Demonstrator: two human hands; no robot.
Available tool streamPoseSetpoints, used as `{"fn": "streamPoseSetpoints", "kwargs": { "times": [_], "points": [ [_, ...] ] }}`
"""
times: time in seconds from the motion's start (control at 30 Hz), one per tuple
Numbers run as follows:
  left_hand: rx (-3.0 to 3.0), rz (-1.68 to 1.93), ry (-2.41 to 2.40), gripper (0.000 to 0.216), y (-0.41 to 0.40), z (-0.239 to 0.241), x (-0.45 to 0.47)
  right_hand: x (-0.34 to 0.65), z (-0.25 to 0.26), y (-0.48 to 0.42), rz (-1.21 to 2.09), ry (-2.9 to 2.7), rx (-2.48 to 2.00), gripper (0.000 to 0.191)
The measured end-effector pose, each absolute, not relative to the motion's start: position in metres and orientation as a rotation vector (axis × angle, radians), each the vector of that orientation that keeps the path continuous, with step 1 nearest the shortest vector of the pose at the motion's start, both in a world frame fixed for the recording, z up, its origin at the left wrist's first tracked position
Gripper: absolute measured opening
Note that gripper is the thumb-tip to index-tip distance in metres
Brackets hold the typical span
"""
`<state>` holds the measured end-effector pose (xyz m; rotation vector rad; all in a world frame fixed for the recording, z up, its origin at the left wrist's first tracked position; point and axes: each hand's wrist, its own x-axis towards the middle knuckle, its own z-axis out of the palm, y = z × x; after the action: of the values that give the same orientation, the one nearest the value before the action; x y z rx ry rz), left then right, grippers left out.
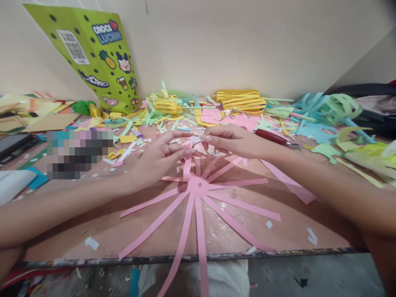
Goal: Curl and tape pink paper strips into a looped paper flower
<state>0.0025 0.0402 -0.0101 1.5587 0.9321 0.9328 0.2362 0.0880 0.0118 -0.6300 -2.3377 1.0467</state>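
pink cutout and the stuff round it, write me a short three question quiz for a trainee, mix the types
1. Multiple choice: what is the main colour of the printed bag?
a) blue
b) lime green
c) red

2. True or false: at least two strips of the pink cutout run past the near edge of the table.

3. Fill in: the dark red handle lies just beyond the wrist of the ____ hand.

Key:
1. b
2. true
3. right hand
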Motion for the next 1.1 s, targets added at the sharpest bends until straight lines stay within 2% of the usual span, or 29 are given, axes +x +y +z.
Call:
{"fn": "streamPoseSetpoints", "kwargs": {
  "times": [0.1,0.27,0.47,0.73,1.1],
  "points": [
    [1.636,0.915,1.057,0.023,0.034,-0.005,0.006,0.236,0.016,0.080,1.102,-2.381,-0.664,0.036],
    [1.623,0.869,1.055,0.024,0.027,-0.005,0.005,0.233,0.021,0.068,1.128,-2.463,-0.717,0.040],
    [1.695,0.827,0.960,0.010,0.020,-0.005,0.003,0.232,0.024,0.065,1.090,-2.532,-0.650,0.038],
    [1.788,0.862,1.002,0.009,0.016,-0.003,0.000,0.231,0.021,0.064,0.987,-2.486,-0.553,0.045],
    [1.685,0.770,0.968,0.016,0.015,-0.003,-0.001,0.234,0.018,0.068,1.101,-2.513,-0.490,0.037]
  ]
}}
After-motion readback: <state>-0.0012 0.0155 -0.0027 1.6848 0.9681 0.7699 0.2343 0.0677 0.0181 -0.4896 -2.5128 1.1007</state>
